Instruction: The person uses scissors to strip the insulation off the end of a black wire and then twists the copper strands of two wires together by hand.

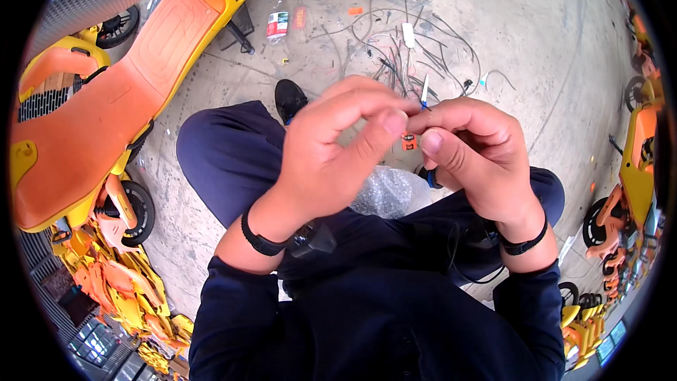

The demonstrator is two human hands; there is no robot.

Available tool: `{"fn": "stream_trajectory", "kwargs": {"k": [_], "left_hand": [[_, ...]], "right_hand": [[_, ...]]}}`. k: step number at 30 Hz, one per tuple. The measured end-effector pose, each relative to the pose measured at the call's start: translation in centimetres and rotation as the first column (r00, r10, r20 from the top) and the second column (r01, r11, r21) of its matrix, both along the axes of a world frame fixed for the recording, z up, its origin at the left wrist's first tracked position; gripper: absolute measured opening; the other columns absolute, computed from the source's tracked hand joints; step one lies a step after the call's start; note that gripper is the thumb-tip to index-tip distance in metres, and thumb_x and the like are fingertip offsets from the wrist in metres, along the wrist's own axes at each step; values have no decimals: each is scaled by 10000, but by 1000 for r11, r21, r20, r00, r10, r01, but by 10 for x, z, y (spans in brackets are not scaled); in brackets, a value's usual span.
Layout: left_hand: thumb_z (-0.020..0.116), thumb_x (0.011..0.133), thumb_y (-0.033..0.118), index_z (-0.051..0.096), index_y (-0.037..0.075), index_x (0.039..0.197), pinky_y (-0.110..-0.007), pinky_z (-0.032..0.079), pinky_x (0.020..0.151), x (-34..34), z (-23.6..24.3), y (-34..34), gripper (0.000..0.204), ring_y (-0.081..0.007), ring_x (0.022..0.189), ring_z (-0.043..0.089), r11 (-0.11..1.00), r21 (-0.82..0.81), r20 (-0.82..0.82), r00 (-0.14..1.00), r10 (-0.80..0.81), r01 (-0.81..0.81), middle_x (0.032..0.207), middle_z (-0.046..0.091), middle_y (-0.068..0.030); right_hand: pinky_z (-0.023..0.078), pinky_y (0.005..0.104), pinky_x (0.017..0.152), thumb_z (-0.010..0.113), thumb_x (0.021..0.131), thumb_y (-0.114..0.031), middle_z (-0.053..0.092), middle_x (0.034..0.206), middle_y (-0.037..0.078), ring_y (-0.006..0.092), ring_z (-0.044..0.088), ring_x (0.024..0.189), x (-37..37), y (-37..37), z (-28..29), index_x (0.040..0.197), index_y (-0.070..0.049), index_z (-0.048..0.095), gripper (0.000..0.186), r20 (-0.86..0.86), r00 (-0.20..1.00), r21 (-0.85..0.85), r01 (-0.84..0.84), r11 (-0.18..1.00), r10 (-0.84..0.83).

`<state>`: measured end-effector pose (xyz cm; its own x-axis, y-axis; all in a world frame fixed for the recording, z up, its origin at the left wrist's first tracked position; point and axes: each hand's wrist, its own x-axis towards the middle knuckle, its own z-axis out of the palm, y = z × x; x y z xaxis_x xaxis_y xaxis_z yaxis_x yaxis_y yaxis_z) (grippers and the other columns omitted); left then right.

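Observation:
My left hand [328, 148] and my right hand [486, 159] meet in front of me, thumbs and forefingers pinched close together. What they hold is too small or hidden to make out. Just past the right fingertips shows a pointed, pale blade-like piece with a blue base [424, 92]; whether it is held or lies on the floor I cannot tell. A small orange piece with dark marks [409, 142] shows between the two thumbs. Beyond the hands, a tangle of grey and black cables [405, 53] is spread over the floor.
Bubble wrap [386, 190] lies between my legs. A clear bottle with a red label [278, 20] and a white strip [408, 35] are on the concrete floor [543, 35]. A yellow and orange vehicle [134, 85] stands at left; heaped yellow-orange parts [116, 275] lie behind it. More vehicles [638, 148] line the right.

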<state>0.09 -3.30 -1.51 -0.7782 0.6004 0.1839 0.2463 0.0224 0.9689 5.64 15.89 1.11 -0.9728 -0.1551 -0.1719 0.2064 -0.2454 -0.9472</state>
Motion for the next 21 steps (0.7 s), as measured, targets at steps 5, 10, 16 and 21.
{"fn": "stream_trajectory", "kwargs": {"k": [5,10,16,21], "left_hand": [[554,937,145,613,-21,1091,-258,475,755,3,5,6,234,-133,835,585,987,99,106,987,118,-128,1114,587,-152],[608,899,99,632,-13,1061,-239,462,684,5,4,6,198,-135,741,582,975,220,247,969,-19,-37,965,623,-108],[705,792,44,683,13,934,-245,412,587,-2,14,1,147,-145,702,563,1000,-8,-175,984,21,-23,846,621,-96],[719,778,56,691,41,937,-250,399,557,-2,13,-1,162,-157,681,545,997,-23,-392,918,56,-70,822,607,-74]], "right_hand": [[429,194,618,625,862,5,633,805,10,47,536,690,2,8,6,980,-4,671,127,-42,999,137,-9,991,15],[434,203,622,607,844,32,639,806,21,46,538,687,-2,14,4,956,-3,672,134,-191,973,247,-82,966,132],[463,209,667,584,871,8,658,839,44,68,578,731,-5,18,3,964,15,661,121,-64,973,107,-212,971,220],[484,216,687,559,900,-15,657,856,39,71,587,744,-7,17,8,994,41,642,138,163,948,-218,-235,947,273]]}}
